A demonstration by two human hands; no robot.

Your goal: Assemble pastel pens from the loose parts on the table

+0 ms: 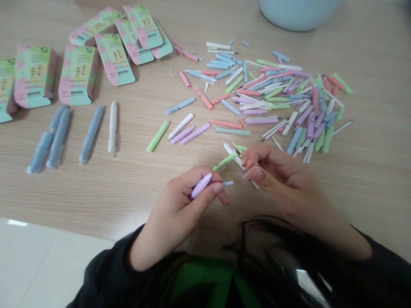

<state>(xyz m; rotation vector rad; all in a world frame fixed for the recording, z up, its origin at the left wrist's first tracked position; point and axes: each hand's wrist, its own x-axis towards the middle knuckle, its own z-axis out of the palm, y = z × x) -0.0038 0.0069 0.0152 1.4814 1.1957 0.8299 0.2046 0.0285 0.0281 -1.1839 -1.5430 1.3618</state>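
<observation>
Thumb and fingers of the left hand (180, 205) were closed around a purple pen piece (201, 185), which was held above the near part of the wood-grained table (135, 179). The right hand (282, 175) was raised near it, thumb and fingertips curled toward each other; whether the clear sliver (246, 175) at them was being grasped could not be told. A green pen piece (225, 161) was seen between the hands. Beyond them, a heap of colored pen pieces (272, 93) was spread. At the left, blue pens (91, 134) and a white pen (112, 128) were laid near pastel cartons (78, 77). A pale blue container (298, 13) was partly shown beyond the heap.
</observation>
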